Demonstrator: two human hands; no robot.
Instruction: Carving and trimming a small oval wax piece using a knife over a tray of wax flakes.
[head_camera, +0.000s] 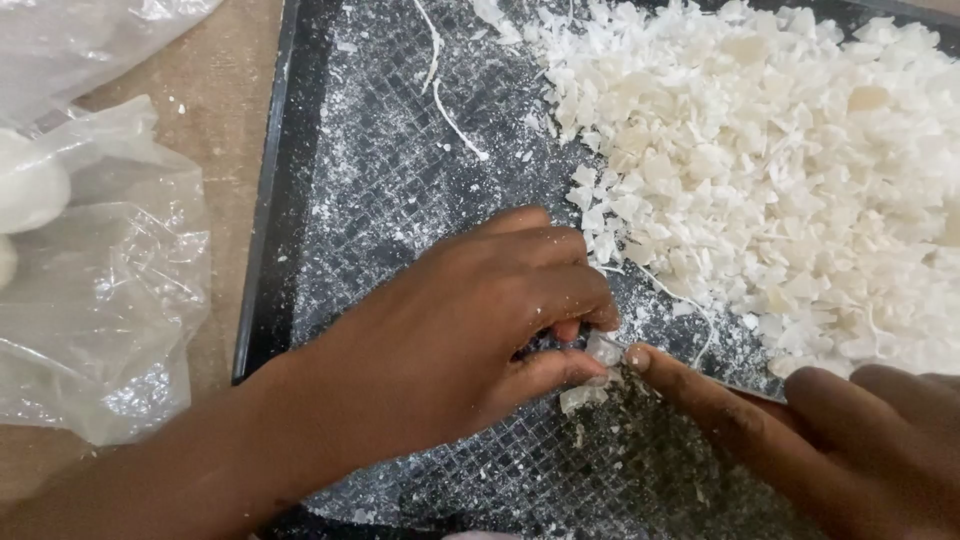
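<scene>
Between the two hands, low on the grid tray (300, 250): one small white piece (603, 350), right at the fingertips. Left hand (470, 320) curled over it from the left, thumb and fingers pinching the piece from that side. Right hand (850, 430) coming in from the lower right, fingertip pressed to the piece's right edge, what looks like a thin blade (740, 388) lying along that finger toward the piece; hold on it hidden, so grip on that side impossible to tell. Long axis of the piece too short and too covered to judge. Both hands touching it, the left covering more of it.

Up and to the right, well apart from the fingers: one big heap of white chips (780, 190), far too many to count. Two thin white strands (450, 115) near the tray's top. Off the tray to the left, on the brown table (225, 130): one crumpled clear bag (110, 290) with a white lump (30, 190) inside.
</scene>
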